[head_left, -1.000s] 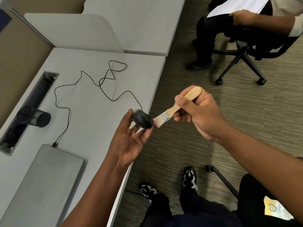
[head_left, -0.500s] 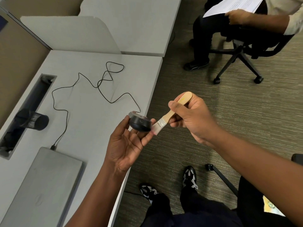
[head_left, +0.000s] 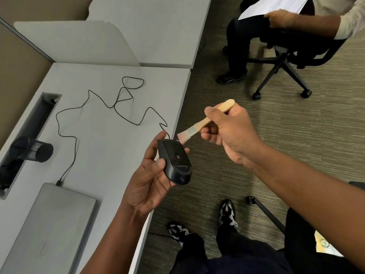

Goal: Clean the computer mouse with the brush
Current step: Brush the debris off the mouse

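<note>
My left hand (head_left: 148, 182) holds a black wired computer mouse (head_left: 174, 161) over the desk's right edge, turned so its underside with the sensor hole faces up. Its thin black cable (head_left: 110, 104) loops across the grey desk (head_left: 102, 147) to a plug at the laptop. My right hand (head_left: 227, 133) grips the wooden handle of a small flat brush (head_left: 194, 130). The pale bristles touch the mouse's front end, near where the cable enters.
A closed grey laptop (head_left: 45, 228) lies at the desk's near left. A black mesh cup (head_left: 32, 149) lies on its side by the cable slot (head_left: 29, 135). Another person sits on a wheeled chair (head_left: 280, 62) at the upper right, holding papers. My feet are on the carpet below.
My left hand has turned the mouse over, from its side to underside up. The brush has lifted slightly and its bristles now sit at the mouse's front end.
</note>
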Available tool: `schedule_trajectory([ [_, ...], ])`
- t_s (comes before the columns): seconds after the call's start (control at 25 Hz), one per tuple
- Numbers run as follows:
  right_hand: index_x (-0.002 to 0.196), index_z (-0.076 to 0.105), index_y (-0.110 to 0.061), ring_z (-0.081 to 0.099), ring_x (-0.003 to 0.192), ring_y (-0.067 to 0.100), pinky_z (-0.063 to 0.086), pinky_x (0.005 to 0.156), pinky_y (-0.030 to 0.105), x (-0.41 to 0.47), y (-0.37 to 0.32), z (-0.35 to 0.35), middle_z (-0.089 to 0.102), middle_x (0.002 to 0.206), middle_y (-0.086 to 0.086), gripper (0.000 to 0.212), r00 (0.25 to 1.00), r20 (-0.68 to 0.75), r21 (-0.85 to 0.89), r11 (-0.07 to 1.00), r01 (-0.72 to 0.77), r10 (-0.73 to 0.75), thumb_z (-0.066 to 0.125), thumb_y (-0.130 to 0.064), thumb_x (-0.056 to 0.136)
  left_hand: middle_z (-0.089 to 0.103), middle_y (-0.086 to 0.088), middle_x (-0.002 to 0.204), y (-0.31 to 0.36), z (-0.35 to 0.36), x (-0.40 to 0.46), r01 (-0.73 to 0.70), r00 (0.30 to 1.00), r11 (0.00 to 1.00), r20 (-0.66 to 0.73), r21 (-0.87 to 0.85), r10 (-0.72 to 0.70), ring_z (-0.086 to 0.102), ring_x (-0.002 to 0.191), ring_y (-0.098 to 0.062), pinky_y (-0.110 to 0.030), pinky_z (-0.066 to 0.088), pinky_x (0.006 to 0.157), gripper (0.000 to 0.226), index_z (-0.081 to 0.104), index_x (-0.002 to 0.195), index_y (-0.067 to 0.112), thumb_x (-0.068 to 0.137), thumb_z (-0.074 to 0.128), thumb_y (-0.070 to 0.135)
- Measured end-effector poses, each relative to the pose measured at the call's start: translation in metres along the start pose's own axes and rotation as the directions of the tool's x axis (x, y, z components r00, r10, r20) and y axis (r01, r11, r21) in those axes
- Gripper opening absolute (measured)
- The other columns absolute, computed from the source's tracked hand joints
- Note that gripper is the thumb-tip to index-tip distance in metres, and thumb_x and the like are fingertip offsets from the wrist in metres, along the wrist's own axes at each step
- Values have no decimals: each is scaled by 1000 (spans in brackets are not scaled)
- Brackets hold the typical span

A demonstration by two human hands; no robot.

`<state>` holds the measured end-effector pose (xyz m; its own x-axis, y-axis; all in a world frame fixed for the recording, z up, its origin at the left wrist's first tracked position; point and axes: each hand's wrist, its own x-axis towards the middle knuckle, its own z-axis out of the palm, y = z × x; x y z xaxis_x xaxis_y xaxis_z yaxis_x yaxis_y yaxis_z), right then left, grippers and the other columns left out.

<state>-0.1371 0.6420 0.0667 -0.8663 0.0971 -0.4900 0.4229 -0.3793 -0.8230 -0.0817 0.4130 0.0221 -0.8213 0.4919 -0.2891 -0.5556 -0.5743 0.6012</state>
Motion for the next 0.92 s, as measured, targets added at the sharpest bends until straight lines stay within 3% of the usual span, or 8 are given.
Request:
schedule_trajectory([
  [0.08,100,59,-13,70,66,19,59,62,30,2,0,-5,72,80,12,9,992,-12,-155,980,124,-128,65,-21,101,50,-24,156,1,3,0,-2,1000,999,-10,46,2,55,140,-43,-57,55,105,97,37,162,27,82,87,4],
  [0.2,99,60,-15,70,68,18,59,65,33,2,8,-10,73,82,12,9,982,84,-316,930,186,-168,66,-23,100,60,-23,143,3,9,1,70,976,949,-219,306,-1,68,125,-38,-46,62,88,115,40,156,44,64,92,-2],
  [0.28,99,61,-15,70,68,19,59,65,34,-1,17,-11,73,79,9,9,982,135,-287,944,164,-129,66,-22,100,61,-20,140,1,11,2,134,958,876,-287,464,5,70,121,-36,-44,62,88,112,39,154,41,64,88,-4],
  [0.44,99,59,-13,68,68,20,58,60,30,-1,17,-16,72,77,8,8,982,171,-41,996,85,-77,66,-18,99,67,-19,134,-1,10,1,174,955,772,-295,611,18,71,120,-35,-43,61,92,89,50,145,27,69,86,-2],
  [0.56,97,59,-15,68,69,22,56,58,30,1,12,-25,72,79,10,7,969,170,-21,983,185,-178,64,-18,100,70,-11,129,-2,11,-1,195,936,698,-344,689,79,73,116,-32,-41,63,89,85,54,138,34,65,91,8],
  [0.72,97,62,-16,69,69,33,58,56,48,-1,15,-32,68,81,15,8,791,317,-275,748,604,-523,65,-22,100,65,2,130,-5,16,-1,208,910,564,-369,799,187,71,115,-26,-44,65,90,90,50,136,48,62,92,20],
  [0.8,97,65,-11,65,66,36,55,56,56,-3,21,-30,65,81,14,17,741,399,-314,679,664,-540,67,-28,98,63,5,131,-4,19,-1,203,909,528,-360,824,213,69,116,-22,-43,65,91,92,48,138,48,61,92,22],
  [0.92,96,66,-7,65,66,34,54,58,58,-6,27,-33,65,81,16,26,737,451,-266,712,649,-504,67,-33,96,63,5,130,-3,22,1,202,898,510,-366,836,245,70,115,-21,-43,65,90,93,48,139,43,59,92,23],
])
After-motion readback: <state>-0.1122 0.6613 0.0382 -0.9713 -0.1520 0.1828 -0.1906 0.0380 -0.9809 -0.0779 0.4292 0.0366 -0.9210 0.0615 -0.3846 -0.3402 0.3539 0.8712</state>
